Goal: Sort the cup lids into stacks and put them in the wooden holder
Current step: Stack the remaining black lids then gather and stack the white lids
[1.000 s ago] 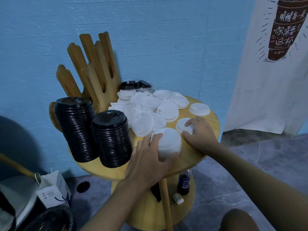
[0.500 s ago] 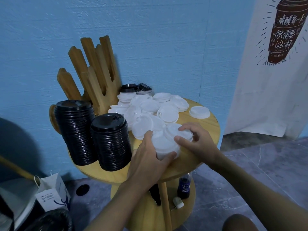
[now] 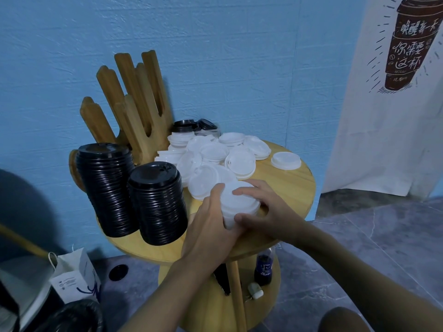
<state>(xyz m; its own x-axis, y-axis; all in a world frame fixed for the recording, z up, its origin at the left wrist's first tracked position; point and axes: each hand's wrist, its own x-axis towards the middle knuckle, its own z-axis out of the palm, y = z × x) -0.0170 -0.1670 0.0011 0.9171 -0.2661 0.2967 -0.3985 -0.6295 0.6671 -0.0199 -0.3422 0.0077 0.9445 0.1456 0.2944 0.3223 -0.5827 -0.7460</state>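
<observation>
Both hands, left point(image 3: 211, 226) and right point(image 3: 271, 212), grasp the white lid stack point(image 3: 236, 202); uneven squeezing could skew it and spill lids across the surface point(image 3: 294, 185).

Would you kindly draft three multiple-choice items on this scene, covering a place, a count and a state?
1. Where on the round table is the wooden holder? A: back left. B: front right. C: centre.
2. How many tall black lid stacks stand there? A: one. B: two. C: four.
3. What do the left hand and right hand do? A: hang idle. B: lift a black stack. C: grip the white lid stack.
Answers: 1 A, behind the black stacks; 2 B, two columns side by side; 3 C, fingers curl round it.
</observation>
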